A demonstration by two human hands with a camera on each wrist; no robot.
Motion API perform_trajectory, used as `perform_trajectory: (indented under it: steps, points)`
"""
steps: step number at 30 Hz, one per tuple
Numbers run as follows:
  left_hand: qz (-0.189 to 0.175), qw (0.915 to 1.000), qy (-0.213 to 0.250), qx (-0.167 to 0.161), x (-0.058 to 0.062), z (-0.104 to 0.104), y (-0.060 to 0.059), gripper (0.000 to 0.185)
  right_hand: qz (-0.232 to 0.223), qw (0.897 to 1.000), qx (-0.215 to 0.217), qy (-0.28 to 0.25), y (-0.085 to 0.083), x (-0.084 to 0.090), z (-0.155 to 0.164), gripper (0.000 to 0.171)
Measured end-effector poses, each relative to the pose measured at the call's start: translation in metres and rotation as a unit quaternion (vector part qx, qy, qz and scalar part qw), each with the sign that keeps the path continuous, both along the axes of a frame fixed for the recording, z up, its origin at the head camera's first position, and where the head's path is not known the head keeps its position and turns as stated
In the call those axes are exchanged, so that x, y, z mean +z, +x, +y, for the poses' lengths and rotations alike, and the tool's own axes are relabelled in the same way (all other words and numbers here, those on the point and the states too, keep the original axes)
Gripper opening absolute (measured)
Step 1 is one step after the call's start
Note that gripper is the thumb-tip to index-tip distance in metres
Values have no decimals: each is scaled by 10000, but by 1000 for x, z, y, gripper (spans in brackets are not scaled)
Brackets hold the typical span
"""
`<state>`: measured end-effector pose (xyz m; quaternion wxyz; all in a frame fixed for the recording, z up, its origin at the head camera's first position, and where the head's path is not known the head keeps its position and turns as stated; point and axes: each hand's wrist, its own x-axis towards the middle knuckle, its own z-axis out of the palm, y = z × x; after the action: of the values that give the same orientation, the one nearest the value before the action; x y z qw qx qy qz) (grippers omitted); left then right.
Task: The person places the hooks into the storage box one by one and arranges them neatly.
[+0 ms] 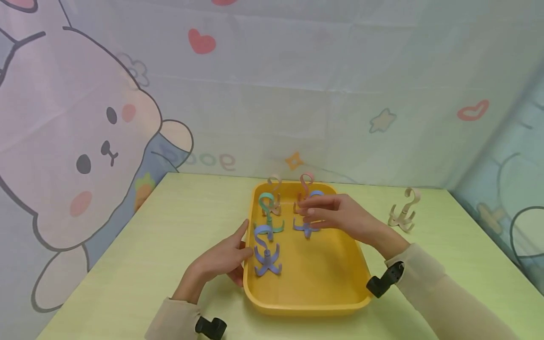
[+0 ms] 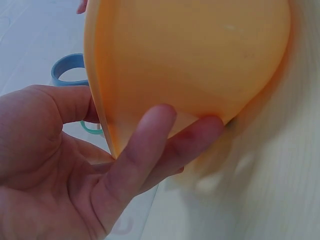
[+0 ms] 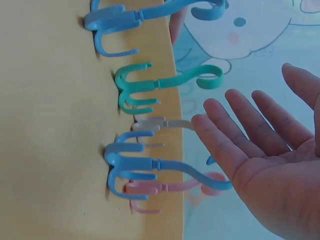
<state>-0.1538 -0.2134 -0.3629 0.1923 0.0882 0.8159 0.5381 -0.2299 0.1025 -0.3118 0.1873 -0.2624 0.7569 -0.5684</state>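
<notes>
A beige plastic multi-pronged hook (image 1: 403, 211) stands alone on the pale green wooden table (image 1: 178, 226), near its far right corner and well apart from the rest, with a cartoon rabbit cloth backdrop (image 1: 85, 141) hanging behind the table's far edge. In the middle of the table sits a shallow yellow plastic tray (image 1: 323, 278) with rounded corners. In its far half stand several curled plastic hooks on pronged feet: a blue hook (image 1: 267, 255) nearest the left rim, a teal hook (image 1: 268, 212) behind it, a beige one (image 1: 275, 191) and a pink one (image 1: 305, 186) at the far rim, and a second blue hook (image 1: 307, 225) towards the middle. The left hand (image 1: 225, 259) rests against the tray's left rim, thumb inside the wall and straight fingers (image 2: 165, 150) pressed on its outside. The right hand (image 1: 340, 217) hovers over the far half of the tray, just above the second blue hook, its fingers (image 3: 235, 145) spread straight and holding nothing.
</notes>
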Motion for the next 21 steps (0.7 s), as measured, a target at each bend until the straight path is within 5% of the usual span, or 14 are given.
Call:
perform_trajectory:
  steps: [21]
  points:
    - [-8, 10000, -3, -16, -2, -1, -2, 89, -128, 9947, -1009, -130, 1, -7, 53, 54]
